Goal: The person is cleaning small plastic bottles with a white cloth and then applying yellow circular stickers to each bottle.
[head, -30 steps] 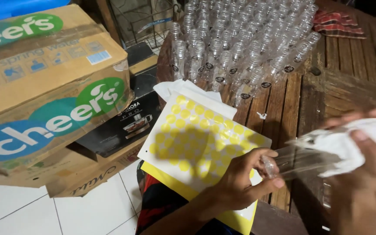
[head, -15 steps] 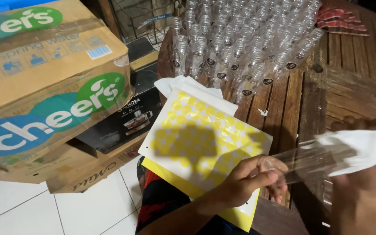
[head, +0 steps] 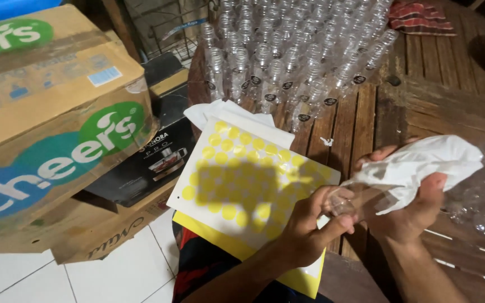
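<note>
Clear bottle (head: 360, 201) between both hands' fingers (head: 332, 224).

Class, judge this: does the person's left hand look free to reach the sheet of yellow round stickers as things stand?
Probably not at once: the left hand grips a clear bottle. The sticker sheet lies uncovered right beside it, so nothing else blocks it.

Cloth (head: 422, 165) in the grip: white. Bottle (head: 346, 201) in the grip: clear, colourless. Sheet (head: 242, 179) beside the grip: white backing, regular rows of yellow round stickers. Bottles (head: 287, 56) beyond the grip: clear, small black round labels. Table (head: 439, 84): brown wooden slats.
</note>
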